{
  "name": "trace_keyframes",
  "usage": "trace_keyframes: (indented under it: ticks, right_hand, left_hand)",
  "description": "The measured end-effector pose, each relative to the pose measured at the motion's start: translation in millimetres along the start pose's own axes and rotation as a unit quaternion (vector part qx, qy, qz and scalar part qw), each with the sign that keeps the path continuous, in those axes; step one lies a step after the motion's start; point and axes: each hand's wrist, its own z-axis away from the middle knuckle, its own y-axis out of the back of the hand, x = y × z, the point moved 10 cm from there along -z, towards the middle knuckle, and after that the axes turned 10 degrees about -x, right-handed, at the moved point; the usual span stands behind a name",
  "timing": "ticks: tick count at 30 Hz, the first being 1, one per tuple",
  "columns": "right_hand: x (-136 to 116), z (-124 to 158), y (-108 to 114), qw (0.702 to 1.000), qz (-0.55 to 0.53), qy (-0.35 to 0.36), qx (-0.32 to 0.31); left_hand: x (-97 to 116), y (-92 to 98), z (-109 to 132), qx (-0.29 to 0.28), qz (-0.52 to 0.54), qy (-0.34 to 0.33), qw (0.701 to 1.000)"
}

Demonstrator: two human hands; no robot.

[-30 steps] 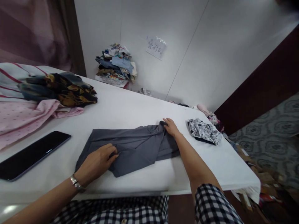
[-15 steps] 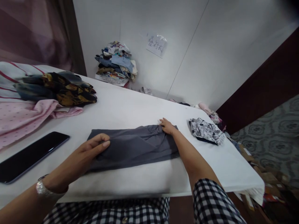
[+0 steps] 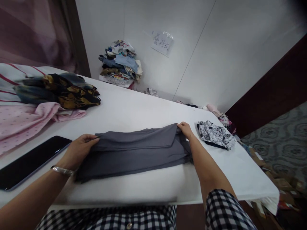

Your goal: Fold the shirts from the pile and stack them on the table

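Note:
A dark grey garment [image 3: 134, 156], folded into a long strip, lies across the white table in front of me. Its exact kind does not show. At its far left corner my left hand [image 3: 81, 148] pinches the upper layer between thumb and fingers. My right hand [image 3: 184, 129] grips the far right corner of the same layer, pulled to a point. Between the two hands that layer forms a flap lying over the lower one, with a slanted edge at the right.
A black phone [image 3: 31, 163] lies at the left, near pink dotted cloth [image 3: 31, 121] and dark patterned clothing [image 3: 69, 92]. A black-and-white folded garment [image 3: 216, 134] sits at the right. Against the wall rises a clothes pile [image 3: 122, 64] below and left of a paper sign [image 3: 162, 43].
My left hand has moved left to the cloth's corner, and my right hand has shifted slightly right. The grey cloth's upper layer is now stretched between them as a flap.

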Motion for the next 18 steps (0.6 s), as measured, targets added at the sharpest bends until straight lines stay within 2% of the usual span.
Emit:
trace_keyframes:
  ticks: [3,7,8,10,11,13,16,18]
  right_hand:
    - [2.4,1.7,-2.5,1.000,-0.010,-0.005,0.010]
    - [6.1,1.8,-1.3,0.999,0.022,-0.016,0.035]
    - [7.8,0.9,-0.9,0.998,0.040,-0.023,0.041]
    - [11.1,-1.1,-0.5,0.994,0.087,-0.041,0.050]
    - [11.8,-1.8,-0.4,0.991,0.113,-0.050,0.052]
    - [9.1,-1.6,-0.4,0.983,0.162,-0.062,0.053]
    - [-9.4,4.9,-5.9,0.975,0.210,-0.045,0.051]
    - [-36.2,14.9,-21.1,0.968,0.244,0.028,0.041]
  left_hand:
    - [-0.3,-0.8,5.9,-0.019,0.079,-0.007,0.997]
    - [17.2,2.3,16.3,-0.023,0.181,-0.064,0.981]
    - [18.5,2.8,16.6,-0.020,0.153,-0.064,0.986]
    - [17.4,-0.6,13.7,-0.029,0.000,-0.044,0.999]
    - [16.7,-3.8,11.4,-0.038,-0.100,-0.039,0.994]
    - [19.7,-11.0,8.3,-0.051,-0.266,-0.063,0.961]
    - [27.9,-11.9,9.1,-0.029,-0.356,-0.109,0.928]
    - [25.9,-10.1,8.6,-0.031,-0.362,-0.087,0.927]
